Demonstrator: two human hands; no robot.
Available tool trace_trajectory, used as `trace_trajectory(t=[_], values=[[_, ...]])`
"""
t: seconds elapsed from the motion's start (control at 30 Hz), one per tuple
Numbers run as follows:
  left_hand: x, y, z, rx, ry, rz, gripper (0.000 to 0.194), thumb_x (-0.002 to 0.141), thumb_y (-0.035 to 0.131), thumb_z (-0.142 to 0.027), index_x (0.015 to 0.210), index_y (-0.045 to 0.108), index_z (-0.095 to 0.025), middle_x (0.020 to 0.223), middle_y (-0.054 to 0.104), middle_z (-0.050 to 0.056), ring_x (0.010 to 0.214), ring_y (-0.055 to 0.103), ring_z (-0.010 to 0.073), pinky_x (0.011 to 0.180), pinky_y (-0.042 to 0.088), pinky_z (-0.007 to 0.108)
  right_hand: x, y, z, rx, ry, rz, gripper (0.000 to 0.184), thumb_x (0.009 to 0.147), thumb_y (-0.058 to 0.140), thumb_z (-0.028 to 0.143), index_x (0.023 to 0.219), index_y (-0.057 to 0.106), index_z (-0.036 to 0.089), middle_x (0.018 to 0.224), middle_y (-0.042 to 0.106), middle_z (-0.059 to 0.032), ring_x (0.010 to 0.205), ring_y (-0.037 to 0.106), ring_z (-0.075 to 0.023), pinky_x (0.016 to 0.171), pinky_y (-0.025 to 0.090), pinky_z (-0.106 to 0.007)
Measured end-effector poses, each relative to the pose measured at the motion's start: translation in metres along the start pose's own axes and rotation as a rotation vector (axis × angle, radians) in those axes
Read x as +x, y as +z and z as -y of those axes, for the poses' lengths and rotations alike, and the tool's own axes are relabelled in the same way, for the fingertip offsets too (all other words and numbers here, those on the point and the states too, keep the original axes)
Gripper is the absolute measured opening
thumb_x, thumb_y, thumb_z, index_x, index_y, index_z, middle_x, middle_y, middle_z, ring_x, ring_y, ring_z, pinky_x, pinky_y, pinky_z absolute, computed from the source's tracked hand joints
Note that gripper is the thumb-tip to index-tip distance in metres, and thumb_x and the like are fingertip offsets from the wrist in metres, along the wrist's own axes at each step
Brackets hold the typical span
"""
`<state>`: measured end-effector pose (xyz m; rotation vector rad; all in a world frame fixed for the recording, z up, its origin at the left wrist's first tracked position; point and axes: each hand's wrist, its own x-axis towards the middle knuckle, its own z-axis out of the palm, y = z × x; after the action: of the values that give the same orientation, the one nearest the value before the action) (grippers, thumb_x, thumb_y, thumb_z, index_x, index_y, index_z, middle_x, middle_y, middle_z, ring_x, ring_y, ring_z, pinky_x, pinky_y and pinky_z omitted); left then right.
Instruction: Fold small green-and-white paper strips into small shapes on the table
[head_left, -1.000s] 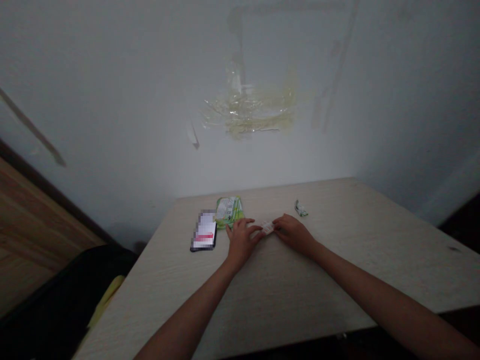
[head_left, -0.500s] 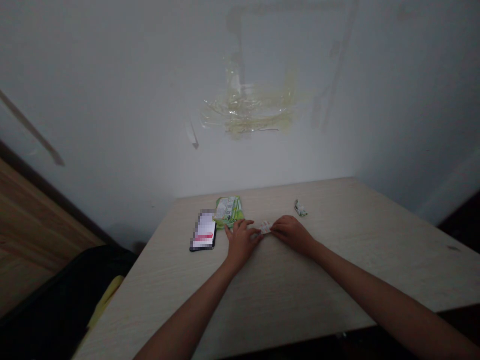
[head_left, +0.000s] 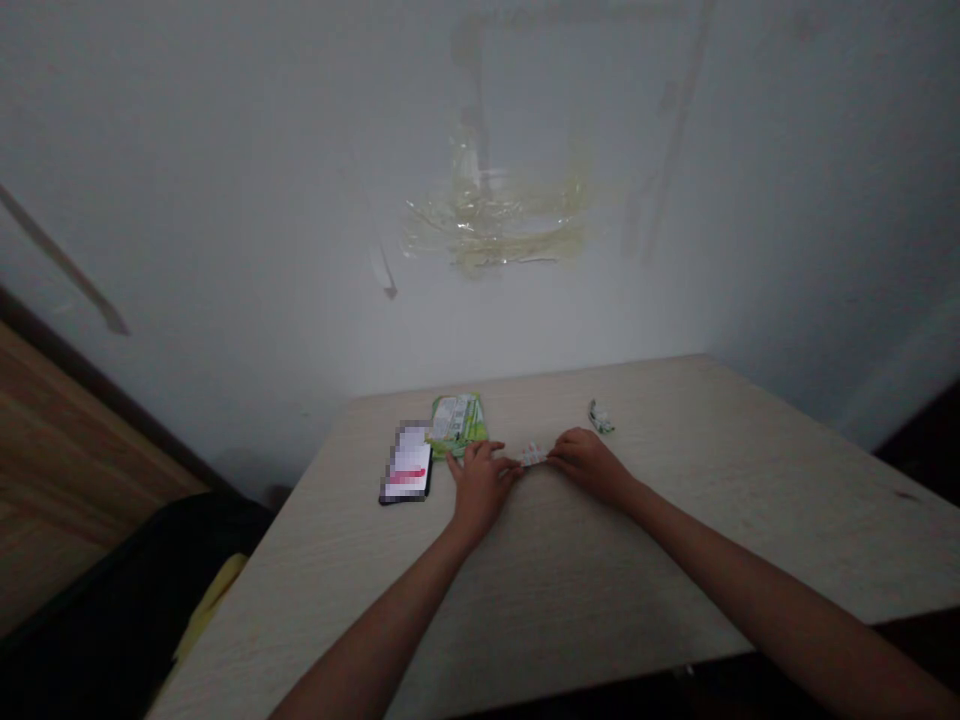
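Between my hands is a small white printed piece (head_left: pixel 533 455) with reddish marks, flat like paper or a wrapper; its exact kind is too small to make out. My left hand (head_left: pixel 482 487) pinches its left end between thumb and forefinger, other fingers spread. At its right end, the closed fingertips of my right hand (head_left: pixel 589 465) hold the edge. A green and white packet (head_left: pixel 457 420) lies just beyond my left fingers. To its left is a phone (head_left: pixel 407 465) with a lit, blurred screen. A crumpled green and white wrapper (head_left: pixel 600 416) rests beyond my right hand.
Everything lies on a pale wooden table (head_left: pixel 660 390), pushed against a grey-white wall (head_left: pixel 300 200) with peeling clear tape (head_left: pixel 510 225). On the left, below the table edge, are a dark bulky item (head_left: pixel 150 590) and some yellow cloth (head_left: pixel 210 600).
My right hand has shifted very slightly right, and more of the white printed piece shows between my fingers. The packet, phone and crumpled wrapper stay where they were.
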<state>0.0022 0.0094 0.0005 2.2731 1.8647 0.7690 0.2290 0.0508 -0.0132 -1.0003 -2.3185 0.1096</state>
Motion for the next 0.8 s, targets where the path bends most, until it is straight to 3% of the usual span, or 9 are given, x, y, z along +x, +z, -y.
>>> trace_trajectory(t=[0.5, 0.8], values=[[0.006, 0.004, 0.004, 0.024, 0.015, -0.054, 0.017, 0.087, 0.060, -0.040, 0.086, 0.074, -0.030, 0.121, 0.063, 0.003, 0.121, 0.048, 0.0270, 0.109, 0.009, 0.070, 0.006, 0.011, 0.004, 0.039, 0.134, 0.016, 0.013, 0.090, 0.060, 0.024, 0.090, 0.071, 0.017, 0.085, 0.068, -0.0068, 0.084, 0.059, -0.0194, 0.080, 0.045, -0.033], [0.010, 0.004, 0.003, -0.013, -0.004, -0.020, 0.016, 0.087, 0.061, -0.040, 0.092, 0.074, -0.033, 0.128, 0.060, 0.002, 0.125, 0.046, 0.0295, 0.110, 0.010, 0.071, 0.008, 0.015, 0.002, 0.073, 0.154, -0.010, 0.012, 0.089, 0.059, 0.022, 0.088, 0.070, 0.017, 0.086, 0.069, -0.0080, 0.086, 0.059, -0.0201, 0.082, 0.046, -0.035]])
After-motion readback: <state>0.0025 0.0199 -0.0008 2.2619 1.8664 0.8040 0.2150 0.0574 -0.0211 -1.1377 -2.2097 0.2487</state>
